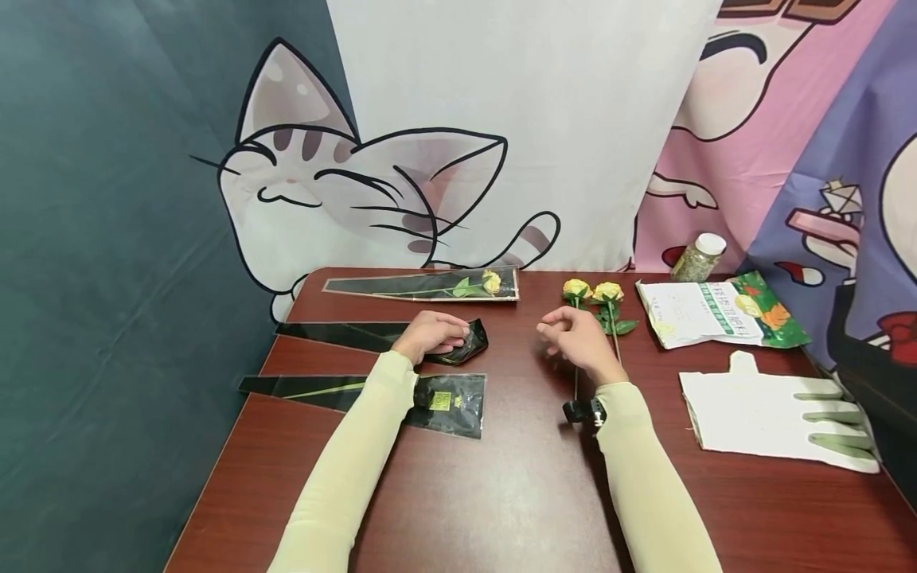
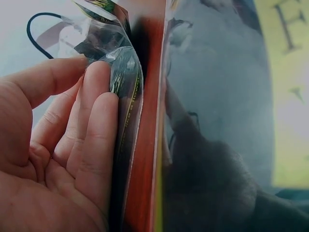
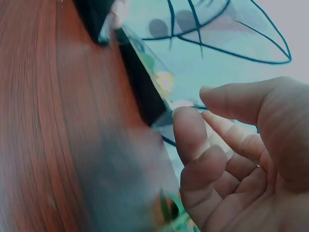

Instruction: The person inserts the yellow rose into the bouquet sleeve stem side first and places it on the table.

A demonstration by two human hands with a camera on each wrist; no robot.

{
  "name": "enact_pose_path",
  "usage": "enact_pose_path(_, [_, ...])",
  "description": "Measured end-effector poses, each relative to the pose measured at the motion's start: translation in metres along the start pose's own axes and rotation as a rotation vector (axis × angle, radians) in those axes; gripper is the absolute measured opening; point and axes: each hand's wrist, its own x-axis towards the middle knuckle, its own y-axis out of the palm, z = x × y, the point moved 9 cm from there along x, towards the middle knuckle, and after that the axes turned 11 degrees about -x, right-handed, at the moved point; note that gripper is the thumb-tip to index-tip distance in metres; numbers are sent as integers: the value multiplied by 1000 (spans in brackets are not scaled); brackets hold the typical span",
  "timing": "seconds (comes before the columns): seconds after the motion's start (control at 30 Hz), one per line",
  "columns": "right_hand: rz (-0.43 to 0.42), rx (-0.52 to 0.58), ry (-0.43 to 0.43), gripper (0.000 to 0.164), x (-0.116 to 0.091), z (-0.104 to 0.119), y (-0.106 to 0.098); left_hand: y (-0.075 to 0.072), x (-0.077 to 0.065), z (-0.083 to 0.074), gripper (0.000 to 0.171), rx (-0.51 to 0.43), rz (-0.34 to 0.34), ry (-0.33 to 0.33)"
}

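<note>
My left hand [image 1: 432, 334] pinches the wide end of a black and clear flower sleeve [image 1: 474, 344], which lies with its narrow end toward the table's left edge. In the left wrist view, thumb and index fingertip meet at the crinkled clear plastic [image 2: 120, 67]. My right hand [image 1: 575, 338] is over the table with fingers loosely bent and nothing between them. Beneath and beyond it lie two yellow roses [image 1: 608, 292] with green leaves, their stems partly hidden by the hand. The right wrist view shows the thumb and fingertips [image 3: 188, 128] apart.
Behind my left hand lies a sleeve [image 1: 401, 285] with one yellow rose [image 1: 491, 282] inside. A flat sleeve [image 1: 469, 410] with a yellow label lies nearer me, partly under my left forearm. At right are a jar [image 1: 698, 259], a white-and-green packet [image 1: 716, 312] and white gloves [image 1: 759, 410].
</note>
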Motion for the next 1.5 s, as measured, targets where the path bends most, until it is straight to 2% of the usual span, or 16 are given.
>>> enact_pose_path(0.3, [-11,-23,50,32,-21,-32,-26,1,3,-1,22,1,1,19])
enact_pose_path(0.53, [79,30,174,45,-31,-56,-19,-1,3,2,22,13,4,8])
enact_pose_path(0.77, [133,-13,240,50,-40,-58,-13,1,3,0,23,11,15,11])
enact_pose_path(1.03, [178,19,284,42,-46,-59,-3,-1,0,2,24,16,10,5])
enact_pose_path(1.4, [164,61,257,26,-41,-57,-5,-2,1,3,25,12,20,6])
enact_pose_path(1.5, [155,101,245,22,-38,-56,-6,-1,1,1,26,4,29,4])
